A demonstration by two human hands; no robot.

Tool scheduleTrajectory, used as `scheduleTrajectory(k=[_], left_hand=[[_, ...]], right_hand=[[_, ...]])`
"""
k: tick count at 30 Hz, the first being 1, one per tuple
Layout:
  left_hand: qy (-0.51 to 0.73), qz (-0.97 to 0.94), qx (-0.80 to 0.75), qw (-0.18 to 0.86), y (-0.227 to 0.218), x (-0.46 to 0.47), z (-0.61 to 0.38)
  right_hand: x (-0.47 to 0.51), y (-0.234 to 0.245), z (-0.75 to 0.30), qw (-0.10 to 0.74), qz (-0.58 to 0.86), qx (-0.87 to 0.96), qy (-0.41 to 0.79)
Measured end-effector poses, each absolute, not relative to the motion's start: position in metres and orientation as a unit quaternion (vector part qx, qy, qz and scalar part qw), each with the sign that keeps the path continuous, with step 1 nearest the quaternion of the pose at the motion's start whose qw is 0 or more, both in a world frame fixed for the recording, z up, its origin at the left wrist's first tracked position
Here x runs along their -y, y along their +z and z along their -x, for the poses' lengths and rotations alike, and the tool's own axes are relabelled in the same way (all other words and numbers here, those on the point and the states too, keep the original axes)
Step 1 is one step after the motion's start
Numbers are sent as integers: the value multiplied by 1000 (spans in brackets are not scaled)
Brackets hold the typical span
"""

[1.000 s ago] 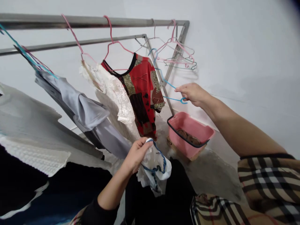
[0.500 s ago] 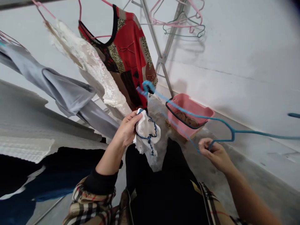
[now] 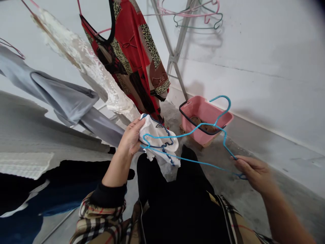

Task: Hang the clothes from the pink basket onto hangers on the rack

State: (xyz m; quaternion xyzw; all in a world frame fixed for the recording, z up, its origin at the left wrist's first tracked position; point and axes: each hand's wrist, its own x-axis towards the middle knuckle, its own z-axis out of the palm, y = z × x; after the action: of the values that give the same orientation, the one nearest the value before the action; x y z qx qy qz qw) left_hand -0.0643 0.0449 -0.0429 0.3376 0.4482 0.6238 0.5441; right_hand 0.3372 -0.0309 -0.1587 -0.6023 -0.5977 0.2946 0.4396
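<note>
Red patterned dress (image 3: 134, 51) hung far left, pink basket (image 3: 200, 106) set on the floor beyond, blue hanger (image 3: 200, 163) pinched at its right corner by right hand (image 3: 251, 169) fingers, white cloth (image 3: 158, 134) clutched near centre in left hand (image 3: 132, 135) fingers, hanger tip laid against it

Bright, even, diffuse light on the white wall (image 3: 266, 51). Soft shadows of the spare hangers (image 3: 200, 15) fall just below them, and the basket (image 3: 203, 112) casts a faint one rightward on the wall. The right hand (image 3: 254, 171) is slightly blurred. Wide-angle stretch bends the garments (image 3: 63, 98) at the left edge; the top right corner darkens.
</note>
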Motion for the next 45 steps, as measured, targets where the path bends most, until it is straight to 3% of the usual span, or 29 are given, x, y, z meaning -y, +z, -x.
scheduleTrajectory(k=[6,11,13,17,19,23,25,30,32,38,45], left_hand=[[610,-370,-444,543,-48,-47,63],[567,-500,-468,458,-61,-46,59],[527,-594,-490,361,-63,-43,58],[409,-748,-522,9,-56,-33,55],[353,-776,-508,-119,-48,-29,55],[287,-830,-459,-131,-35,-24,56],[280,-836,-459,-113,-32,-22,57],[325,-775,-513,-178,-32,-12,51],[339,-760,-522,-188,-32,-8,46],[342,-770,-507,-181,-34,4,23],[358,-762,-501,-200,-39,7,38]], right_hand=[[28,-141,-351,447,590,638,213],[20,-145,-327,465,529,682,198],[18,-148,-311,484,527,669,201],[10,-153,-290,514,519,638,242],[1,-152,-288,527,507,631,259],[-25,-142,-290,561,489,620,247],[-36,-139,-287,580,478,627,204],[-32,-159,-255,683,472,551,-85],[-18,-173,-232,656,465,590,-77],[-12,-184,-157,460,497,713,183],[-37,-189,-159,288,602,727,163]])
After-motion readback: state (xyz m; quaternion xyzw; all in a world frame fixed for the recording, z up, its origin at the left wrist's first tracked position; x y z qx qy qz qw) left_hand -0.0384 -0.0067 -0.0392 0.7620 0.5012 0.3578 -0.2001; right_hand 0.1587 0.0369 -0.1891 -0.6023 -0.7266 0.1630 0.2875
